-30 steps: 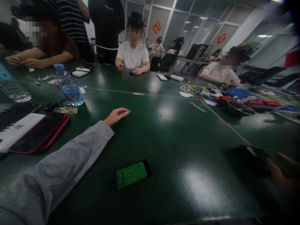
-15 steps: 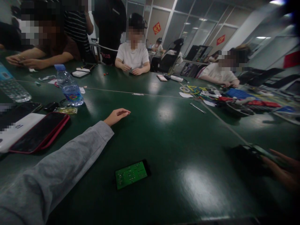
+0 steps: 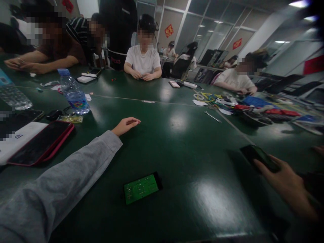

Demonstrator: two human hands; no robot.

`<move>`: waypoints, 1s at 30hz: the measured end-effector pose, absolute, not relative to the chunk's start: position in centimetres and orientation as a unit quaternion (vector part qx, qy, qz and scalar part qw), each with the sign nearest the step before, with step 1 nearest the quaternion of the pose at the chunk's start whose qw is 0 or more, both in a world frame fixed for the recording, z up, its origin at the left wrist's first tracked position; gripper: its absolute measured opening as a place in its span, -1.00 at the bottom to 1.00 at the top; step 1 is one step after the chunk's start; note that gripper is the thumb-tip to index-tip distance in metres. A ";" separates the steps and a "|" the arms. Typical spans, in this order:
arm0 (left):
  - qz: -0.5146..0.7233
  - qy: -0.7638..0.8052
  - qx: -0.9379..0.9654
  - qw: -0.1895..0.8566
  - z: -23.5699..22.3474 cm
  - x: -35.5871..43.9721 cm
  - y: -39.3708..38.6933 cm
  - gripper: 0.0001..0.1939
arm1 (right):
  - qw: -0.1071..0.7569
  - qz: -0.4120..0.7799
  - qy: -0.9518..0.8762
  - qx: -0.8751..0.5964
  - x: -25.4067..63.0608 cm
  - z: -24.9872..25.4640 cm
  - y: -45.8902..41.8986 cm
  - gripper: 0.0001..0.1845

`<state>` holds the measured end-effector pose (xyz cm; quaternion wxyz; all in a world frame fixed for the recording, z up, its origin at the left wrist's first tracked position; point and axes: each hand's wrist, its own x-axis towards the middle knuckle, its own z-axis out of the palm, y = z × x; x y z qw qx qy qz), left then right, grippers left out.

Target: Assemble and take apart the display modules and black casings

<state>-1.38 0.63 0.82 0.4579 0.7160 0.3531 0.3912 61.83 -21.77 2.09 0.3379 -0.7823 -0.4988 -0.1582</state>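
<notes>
My left hand (image 3: 126, 125) rests on the dark green table (image 3: 182, 158), arm stretched forward in a grey sleeve, fingers loosely curled and apart, holding nothing. A small green circuit board (image 3: 140, 187) lies flat near the table's front, well behind that hand. At the right edge my right hand (image 3: 283, 180) holds a dark green phone-like object (image 3: 258, 157) low over the table, fingers along its side.
A red-cased phone (image 3: 40, 144) on a white box and a water bottle (image 3: 73, 92) stand at the left. Cables, tools and red and blue items (image 3: 243, 104) crowd the right back. Several people sit around the far side.
My right hand has moved left and forward with the dark object, coming more into view. My left hand and the circuit board have not moved.
</notes>
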 end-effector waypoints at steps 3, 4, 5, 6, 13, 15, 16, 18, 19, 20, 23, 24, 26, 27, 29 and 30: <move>0.391 0.351 0.719 0.455 0.8 -1.4 0.7 -0.70 | 0.319 -0.132 -0.508 -0.789 53.7 3.8 -18.1 -0.22; 0.389 0.351 0.720 0.454 0.8 -1.5 0.7 -0.69 | 0.333 -0.109 -0.532 -0.771 50.4 4.3 -16.7 -0.24; 0.387 0.352 0.721 0.454 0.8 -1.5 0.7 -0.69 | 0.347 -0.084 -0.562 -0.746 46.9 4.7 -15.2 -0.26; 0.384 0.352 0.723 0.454 0.8 -1.5 0.7 -0.69 | 0.360 -0.062 -0.597 -0.714 43.5 4.8 -13.7 -0.28; 0.387 0.367 0.740 0.410 1.0 -1.6 0.3 -0.53 | 0.397 0.049 -0.729 -0.555 24.8 3.0 -7.5 -0.44; 0.390 0.376 0.744 0.390 1.0 -1.5 0.2 -0.48 | 0.385 0.049 -0.736 -0.554 22.1 2.5 -7.0 -0.45; 0.390 0.376 0.748 0.383 1.0 -1.5 0.1 -0.48 | 0.378 0.046 -0.741 -0.554 21.3 2.3 -6.9 -0.46; 0.384 0.372 0.760 0.370 1.1 -1.3 0.0 -0.49 | 0.370 0.046 -0.753 -0.542 20.4 2.0 -6.8 -0.47; 0.380 0.370 0.766 0.364 1.1 -1.3 0.0 -0.50 | 0.372 0.052 -0.758 -0.533 20.3 1.8 -6.9 -0.46; 0.376 0.368 0.771 0.359 1.0 -1.2 0.0 -0.50 | 0.380 0.063 -0.760 -0.524 20.3 1.7 -7.0 -0.45; 0.375 0.363 0.777 0.351 0.9 -1.1 0.1 -0.51 | 0.411 0.116 -0.745 -0.512 20.6 1.5 -7.3 -0.39; 0.377 0.363 0.777 0.350 0.9 -1.1 0.1 -0.51 | 0.415 0.131 -0.741 -0.511 20.7 1.4 -7.4 -0.38; 0.381 0.365 0.774 0.350 0.9 -1.1 0.2 -0.52 | 0.413 0.151 -0.743 -0.505 20.8 1.4 -7.5 -0.35; 0.382 0.366 0.772 0.352 1.0 -1.1 0.2 -0.52 | 0.408 0.155 -0.748 -0.500 20.8 1.4 -7.5 -0.34; 0.385 0.370 0.767 0.356 1.1 -1.0 0.1 -0.52 | 0.401 0.151 -0.754 -0.498 20.7 1.4 -7.5 -0.32; 0.386 0.372 0.765 0.358 1.2 -1.0 0.1 -0.52 | 0.399 0.144 -0.754 -0.501 20.7 1.3 -7.4 -0.30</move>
